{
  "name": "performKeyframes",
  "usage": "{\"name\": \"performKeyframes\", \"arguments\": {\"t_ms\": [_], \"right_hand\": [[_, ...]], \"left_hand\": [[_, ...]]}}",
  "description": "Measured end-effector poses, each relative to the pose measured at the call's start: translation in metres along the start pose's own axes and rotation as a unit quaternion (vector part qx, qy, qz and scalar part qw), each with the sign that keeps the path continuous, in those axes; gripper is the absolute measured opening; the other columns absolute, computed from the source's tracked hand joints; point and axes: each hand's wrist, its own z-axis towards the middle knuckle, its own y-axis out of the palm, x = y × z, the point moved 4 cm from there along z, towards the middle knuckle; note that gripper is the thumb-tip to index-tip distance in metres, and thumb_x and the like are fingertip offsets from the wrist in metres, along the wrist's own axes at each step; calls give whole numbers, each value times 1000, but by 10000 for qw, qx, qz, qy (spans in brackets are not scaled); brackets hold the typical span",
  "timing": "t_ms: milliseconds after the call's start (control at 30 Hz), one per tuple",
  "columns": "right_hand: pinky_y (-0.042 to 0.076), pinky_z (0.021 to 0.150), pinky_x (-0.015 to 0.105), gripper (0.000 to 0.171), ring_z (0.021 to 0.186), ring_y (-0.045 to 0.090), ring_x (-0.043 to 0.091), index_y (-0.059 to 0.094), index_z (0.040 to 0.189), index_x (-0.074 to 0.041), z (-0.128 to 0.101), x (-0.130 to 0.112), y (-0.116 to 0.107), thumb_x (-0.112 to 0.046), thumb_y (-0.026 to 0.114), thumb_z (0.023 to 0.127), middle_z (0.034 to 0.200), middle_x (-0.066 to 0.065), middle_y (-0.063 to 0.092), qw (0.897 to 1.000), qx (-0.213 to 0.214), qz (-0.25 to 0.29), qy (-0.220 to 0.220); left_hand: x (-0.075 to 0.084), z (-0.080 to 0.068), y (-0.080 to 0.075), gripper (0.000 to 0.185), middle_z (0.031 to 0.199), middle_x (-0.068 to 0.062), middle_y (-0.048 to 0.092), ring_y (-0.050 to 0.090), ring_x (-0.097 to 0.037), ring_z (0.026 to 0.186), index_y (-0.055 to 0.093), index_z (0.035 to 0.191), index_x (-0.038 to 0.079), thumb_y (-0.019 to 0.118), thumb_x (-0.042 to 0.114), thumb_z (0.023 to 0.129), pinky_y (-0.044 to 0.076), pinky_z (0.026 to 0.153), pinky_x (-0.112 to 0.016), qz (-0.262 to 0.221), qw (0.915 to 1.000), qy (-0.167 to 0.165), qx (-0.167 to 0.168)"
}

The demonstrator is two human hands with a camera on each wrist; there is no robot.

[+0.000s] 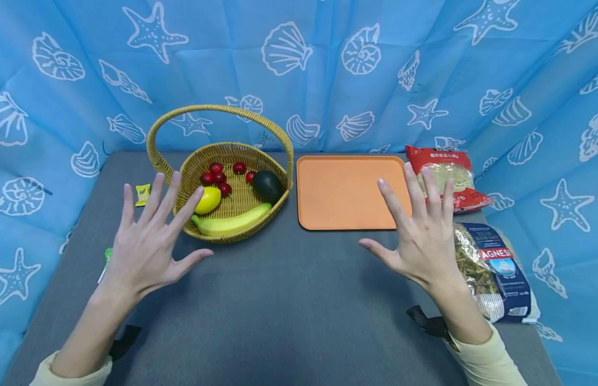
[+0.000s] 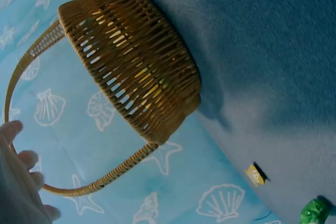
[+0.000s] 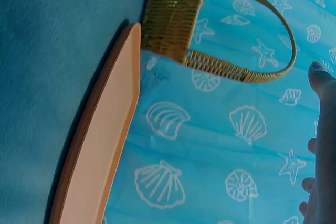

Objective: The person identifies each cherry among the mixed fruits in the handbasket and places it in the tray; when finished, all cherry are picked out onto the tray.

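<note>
- Grey table [image 1: 289,300] takes up most of the view, and the whole front-middle stretch between the two arms is bare felt, so that's where the open room is.
- Blue seashell curtain [image 1: 328,69] wraps the back and both sides, coming right down to the table edges.
- Orange tray [image 1: 347,187] sits at the back, right of centre, nothing on it. Its left edge is just beside the basket, with a thin gap of table between them.
- Wicker basket [image 1: 202,228] is back left, handle arched up over it. Inside: a banana [image 1: 231,221] along the front wall, a lemon [image 1: 208,199], an avocado [image 1: 267,185] and some small red fruits [image 1: 217,176].
- Two bags on the right edge: a red bag [image 1: 460,201] at the back, a blue pasta bag [image 1: 501,273] in front of it, pretty much at the table's lip.
- Left hand [image 1: 147,244] hovers just in front of the basket, fingers spread wide, holding nothing.
- Right hand [image 1: 421,236] is the same deal: splayed, empty, over the tray's front right corner and next to the bags.
- Small yellow packet [image 1: 142,194] left of the basket, and a green thing [image 1: 107,254] near the left edge, mostly hidden by the left hand.
</note>
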Motion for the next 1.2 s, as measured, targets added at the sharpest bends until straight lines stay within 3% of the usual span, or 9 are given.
{"name": "performKeyframes", "arguments": {"t_ms": [133,233,400,500,633,833,967,1067,1200], "right_hand": [[15,132,76,96,164,28,45,40,168,-26,6,-10,6,-90,37,97,176,20,34,9994,41,328,-114],[27,128,73,90,157,36,47,45,165,-20,14,-19,12,-83,42,100,171,21,41,9971,52,723,-233],[45,115,62,71,141,55,40,56,155,-10,30,-37,26,-58,63,104,156,18,59,9789,-79,2016,-315],[56,106,52,56,131,64,32,62,147,-7,43,-51,39,-34,78,100,144,13,69,9497,-425,3098,-179],[65,95,44,40,115,73,27,68,135,-4,63,-68,61,-11,80,97,129,11,76,8981,-1136,4248,77],[65,90,41,24,103,74,22,71,127,-7,96,-91,103,-13,73,104,118,10,76,8247,-2247,5174,404],[64,88,49,23,101,73,36,70,127,-4,118,-109,129,-12,68,106,118,15,74,7763,-2786,5625,577],[63,90,56,24,99,71,48,68,129,-1,134,-123,145,-12,66,108,116,17,72,7570,-3087,5726,615],[63,94,57,27,104,70,51,67,131,0,155,-135,167,-15,65,109,116,15,70,7542,-3351,5586,829]], "left_hand": [[-3,0,3,100,183,-9,20,26,-41,168,28,173,28,20,93,97,2,137,-69,-208,9994,-245,-89],[-7,2,4,89,176,-12,40,42,-40,161,41,168,22,47,80,101,19,136,-68,-542,9973,-498,-84],[-15,8,11,68,156,-19,61,61,-45,137,58,155,13,80,39,97,53,106,-72,-1197,9854,-1141,-414],[-24,10,20,60,153,-22,60,60,-45,134,58,153,10,77,34,101,54,100,-74,-1599,9719,-1533,-797],[-39,10,31,55,143,-25,56,55,-44,124,60,148,4,74,33,104,52,95,-70,-2012,9523,-1985,-1155],[-57,10,42,60,140,-29,46,54,-48,125,57,144,-5,78,32,102,49,103,-71,-2389,9285,-2332,-1625],[-65,8,45,67,145,-30,45,56,-51,131,55,145,-5,79,38,101,47,109,-73,-2560,9128,-2538,-1917],[-69,7,47,73,148,-30,46,56,-51,133,52,149,-4,78,45,101,48,110,-73,-2684,9015,-2663,-2105],[-71,6,48,78,152,-31,46,55,-51,135,48,153,-1,75,51,101,51,107,-71,-2783,8907,-2793,-2264]]}}
